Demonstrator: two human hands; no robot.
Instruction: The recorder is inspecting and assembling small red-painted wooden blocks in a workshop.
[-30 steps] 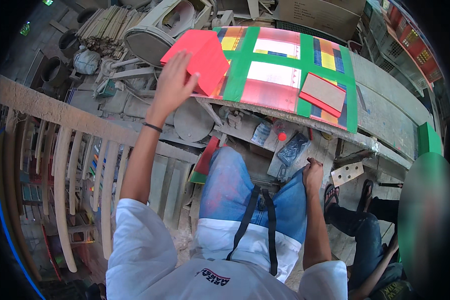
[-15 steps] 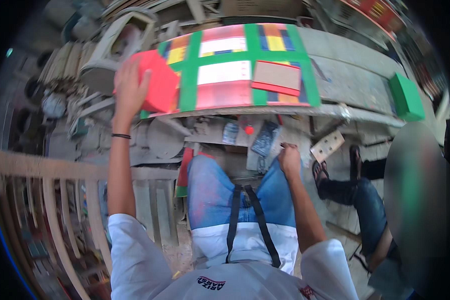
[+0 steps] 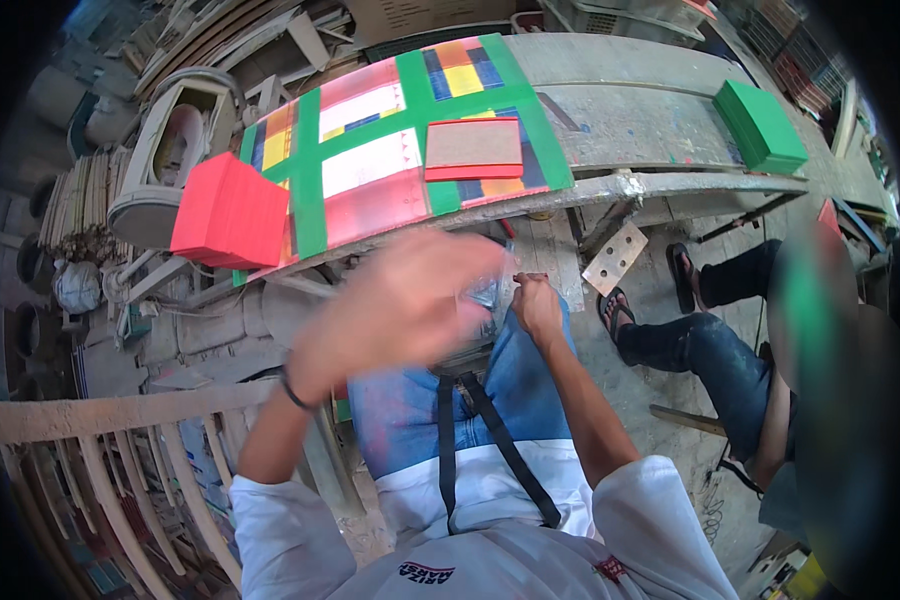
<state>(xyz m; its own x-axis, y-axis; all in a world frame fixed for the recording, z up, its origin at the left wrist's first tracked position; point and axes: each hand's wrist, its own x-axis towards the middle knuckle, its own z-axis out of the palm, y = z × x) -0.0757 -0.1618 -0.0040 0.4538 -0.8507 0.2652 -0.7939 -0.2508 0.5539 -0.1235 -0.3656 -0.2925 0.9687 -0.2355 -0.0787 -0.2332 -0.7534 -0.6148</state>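
Workpieces rest on a bench (image 3: 630, 130) across the upper field (clock positions are taken from the centre of the view). Red stack (image 3: 232, 215): located at 10 o'clock, on the left end of a patterned sheet (image 3: 308, 200) with green bands, well apart from both hands. Red-edged slab (image 3: 474, 150): located at 12 o'clock, lying on the same sheet, grey-brown face up. Green block (image 3: 760, 125): located at 2 o'clock, on the bench's right end.

Left hand (image 3: 400, 305): just off centre toward 9 o'clock, below the bench's near edge in this view. Thumb and fingers stand apart; blur prevents telling whether the fingers are spread from one another.

Right hand (image 3: 538, 305): at 3 o'clock, against the right leg of the blue jeans (image 3: 410, 410). Fingers are curled and close together; whether they pinch anything cannot be told.

Perforated plate (image 3: 615, 258): between 2 and 3 o'clock, near a co-worker's sandalled foot (image 3: 617, 312).
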